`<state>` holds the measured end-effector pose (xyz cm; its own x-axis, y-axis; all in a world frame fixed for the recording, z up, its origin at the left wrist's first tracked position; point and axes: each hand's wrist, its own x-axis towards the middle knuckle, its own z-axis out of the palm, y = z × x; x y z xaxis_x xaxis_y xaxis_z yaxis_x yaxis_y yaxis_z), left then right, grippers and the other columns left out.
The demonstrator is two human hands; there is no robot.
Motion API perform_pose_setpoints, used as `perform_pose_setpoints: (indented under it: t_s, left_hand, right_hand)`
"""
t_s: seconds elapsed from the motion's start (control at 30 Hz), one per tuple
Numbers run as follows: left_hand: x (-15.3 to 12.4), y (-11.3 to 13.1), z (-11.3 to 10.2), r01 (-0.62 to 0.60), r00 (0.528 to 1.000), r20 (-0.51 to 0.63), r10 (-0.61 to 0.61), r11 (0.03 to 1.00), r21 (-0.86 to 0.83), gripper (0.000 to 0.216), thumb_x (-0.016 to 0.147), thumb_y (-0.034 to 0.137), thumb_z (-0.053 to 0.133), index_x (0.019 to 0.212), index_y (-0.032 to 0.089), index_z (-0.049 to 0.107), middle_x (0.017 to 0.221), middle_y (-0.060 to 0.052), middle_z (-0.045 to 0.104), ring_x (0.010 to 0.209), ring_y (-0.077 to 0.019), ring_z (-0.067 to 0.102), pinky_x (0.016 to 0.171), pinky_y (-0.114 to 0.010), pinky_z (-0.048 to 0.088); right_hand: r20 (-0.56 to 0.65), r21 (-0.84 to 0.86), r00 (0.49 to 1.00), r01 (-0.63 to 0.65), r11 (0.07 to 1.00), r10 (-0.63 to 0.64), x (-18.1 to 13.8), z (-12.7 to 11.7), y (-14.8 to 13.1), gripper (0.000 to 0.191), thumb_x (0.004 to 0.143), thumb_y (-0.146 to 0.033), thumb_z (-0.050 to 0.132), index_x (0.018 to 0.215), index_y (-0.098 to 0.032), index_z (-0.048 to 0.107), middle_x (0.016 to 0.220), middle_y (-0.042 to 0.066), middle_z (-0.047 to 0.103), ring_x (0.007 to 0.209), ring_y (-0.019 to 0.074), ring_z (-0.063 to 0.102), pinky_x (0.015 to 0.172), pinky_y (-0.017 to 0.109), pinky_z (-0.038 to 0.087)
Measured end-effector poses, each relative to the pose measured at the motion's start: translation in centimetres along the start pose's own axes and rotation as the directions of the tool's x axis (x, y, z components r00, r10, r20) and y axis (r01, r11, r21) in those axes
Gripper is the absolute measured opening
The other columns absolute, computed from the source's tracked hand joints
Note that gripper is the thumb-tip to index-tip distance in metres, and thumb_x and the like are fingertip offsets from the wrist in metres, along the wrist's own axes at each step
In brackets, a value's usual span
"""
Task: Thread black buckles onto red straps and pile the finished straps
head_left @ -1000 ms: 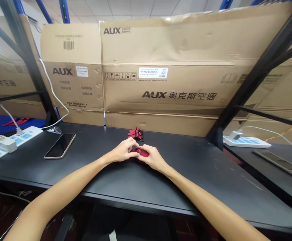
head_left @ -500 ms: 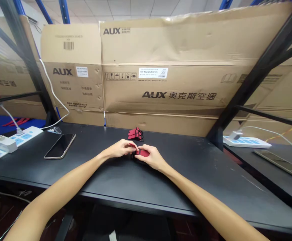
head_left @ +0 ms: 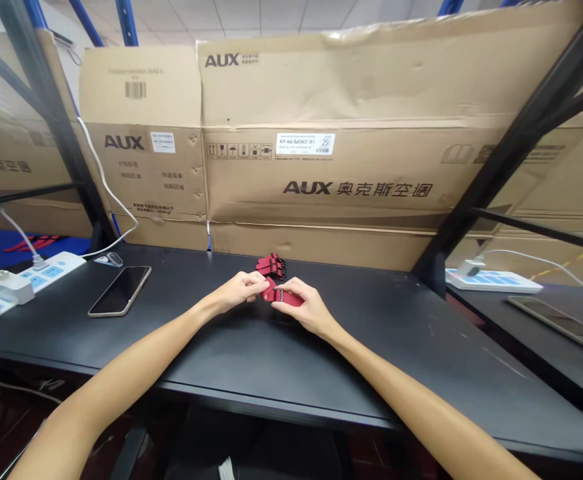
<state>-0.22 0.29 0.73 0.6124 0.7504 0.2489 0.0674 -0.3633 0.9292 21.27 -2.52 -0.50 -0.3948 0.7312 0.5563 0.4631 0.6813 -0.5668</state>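
Red strap (head_left: 293, 299) apparently partway done

The left hand (head_left: 238, 291) pinches its end; the right hand (head_left: 309, 308), fingers nearly closed, grips it by the dark slider (head_left: 280, 295), over the black desk (head_left: 371, 300). Folded straps (head_left: 267, 266) lie just behind (seemingly finished); this one's end looks unsecured.

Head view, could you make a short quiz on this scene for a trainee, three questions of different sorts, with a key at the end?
1. True or false: the phone lies on the desk with its dark screen facing up.
2. What are the left hand and the right hand holding?
a) a cable
b) a red strap
c) a pen
3. Fill in: the strap pile lies between the hands and the ____.

Key:
1. True
2. b
3. cardboard
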Motion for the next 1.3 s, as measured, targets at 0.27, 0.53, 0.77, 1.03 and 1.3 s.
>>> perform_pose_setpoints:
  t_s: [0.27, 0.53, 0.77, 1.03, 1.3]
  left_hand:
    - [-0.2, 0.9, 0.6, -0.042, 0.999, 0.034, 0.033, 0.946, 0.323, 0.034, 0.081, 0.043, 0.053, 0.065, 0.015, 0.065, 0.084, -0.002, 0.053, 0.074, -0.0120, 0.049, 0.067, -0.023, 0.039]
    - [-0.1, 0.4, 0.5, -0.024, 0.997, 0.074, -0.005, 0.923, 0.384, 0.022, 0.074, 0.030, 0.054, 0.060, 0.015, 0.064, 0.090, -0.002, 0.055, 0.080, -0.0137, 0.053, 0.075, -0.025, 0.042]
    - [-0.4, 0.4, 0.9, -0.020, 0.995, 0.095, -0.020, 0.917, 0.399, 0.023, 0.078, 0.031, 0.053, 0.066, 0.016, 0.065, 0.096, -0.002, 0.053, 0.078, -0.0117, 0.051, 0.073, -0.023, 0.042]
    - [-0.4, 0.0, 0.7, -0.065, 0.993, 0.112, 0.025, 0.927, 0.369, 0.028, 0.082, 0.036, 0.052, 0.069, 0.015, 0.065, 0.096, -0.003, 0.053, 0.080, -0.0123, 0.051, 0.072, -0.023, 0.042]
    - [-0.1, -0.7, 1.1, -0.037, 0.999, 0.047, 0.025, 0.960, 0.277, 0.030, 0.080, 0.040, 0.055, 0.071, 0.014, 0.064, 0.097, -0.003, 0.049, 0.064, -0.0067, 0.044, 0.058, -0.021, 0.039]
  right_hand:
    - [0.025, -0.124, 0.995, 0.096, 0.988, -0.093, 0.0, 0.0, -0.3, 0.029, 0.079, -0.043, 0.064, 0.100, -0.024, 0.066, 0.091, 0.007, 0.059, 0.087, 0.0223, 0.055, 0.079, 0.037, 0.046]
    - [0.082, -0.309, 0.971, 0.237, 0.921, -0.223, -0.1, 0.4, 0.1, 0.030, 0.081, -0.044, 0.061, 0.101, -0.021, 0.063, 0.094, 0.009, 0.060, 0.087, 0.0228, 0.052, 0.079, 0.040, 0.043]
    - [0.114, -0.426, 0.957, 0.291, 0.857, -0.268, -0.4, 0.4, 0.0, 0.033, 0.084, -0.046, 0.057, 0.100, -0.018, 0.062, 0.090, 0.010, 0.060, 0.082, 0.0216, 0.051, 0.073, 0.037, 0.041]
    - [0.108, -0.488, 0.955, 0.294, 0.822, -0.278, -0.3, 0.0, -0.1, 0.036, 0.085, -0.047, 0.055, 0.100, -0.016, 0.061, 0.089, 0.010, 0.061, 0.081, 0.0209, 0.051, 0.072, 0.034, 0.039]
    - [0.128, -0.516, 0.949, 0.311, 0.798, -0.287, -0.2, 0.0, -0.1, 0.036, 0.083, -0.050, 0.055, 0.093, -0.016, 0.063, 0.087, 0.009, 0.060, 0.078, 0.0205, 0.051, 0.070, 0.034, 0.037]
